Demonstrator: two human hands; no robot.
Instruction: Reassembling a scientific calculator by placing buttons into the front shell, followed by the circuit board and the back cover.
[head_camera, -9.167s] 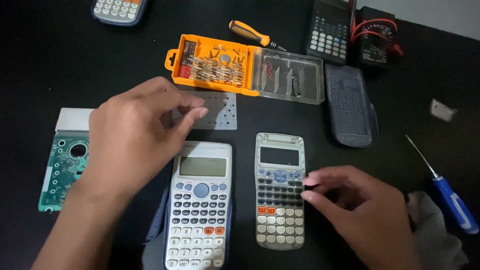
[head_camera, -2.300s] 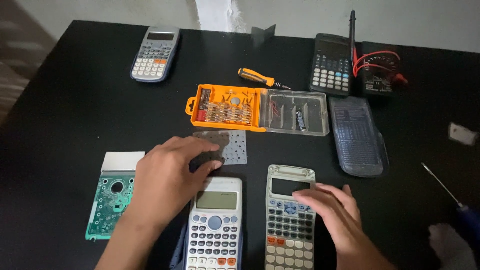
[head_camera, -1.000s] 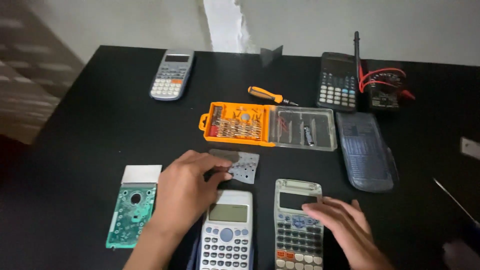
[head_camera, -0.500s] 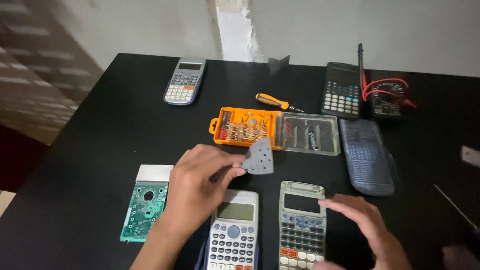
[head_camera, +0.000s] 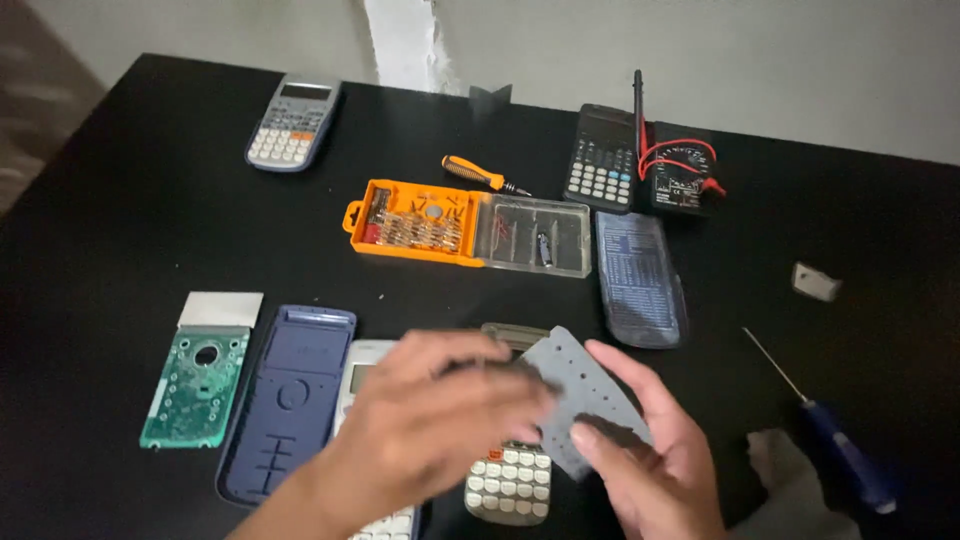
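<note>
A grey perforated keypad sheet (head_camera: 582, 388) is held up over the table between both hands. My right hand (head_camera: 650, 460) grips it from below, thumb pressed on its lower face. My left hand (head_camera: 435, 415), blurred, has its fingertips at the sheet's left edge. Under the hands lie a white calculator (head_camera: 358, 368), mostly hidden by the left hand, and a grey calculator (head_camera: 508, 482) with only its lower keys showing. A blue calculator back cover (head_camera: 288, 400) lies just left of them.
A green circuit board (head_camera: 195, 385) lies at the left. Behind stand an orange bit case (head_camera: 410, 222) with a clear lid, an orange screwdriver (head_camera: 482, 174), a dark slide cover (head_camera: 640, 280), a black calculator (head_camera: 602, 160), a multimeter (head_camera: 683, 180) and a grey-blue calculator (head_camera: 293, 120). A blue screwdriver (head_camera: 835, 450) lies at the right.
My left hand lifted the grey sheet off the table and brought it right. My right hand left the grey calculator and took hold of the sheet. The blue cover now shows.
</note>
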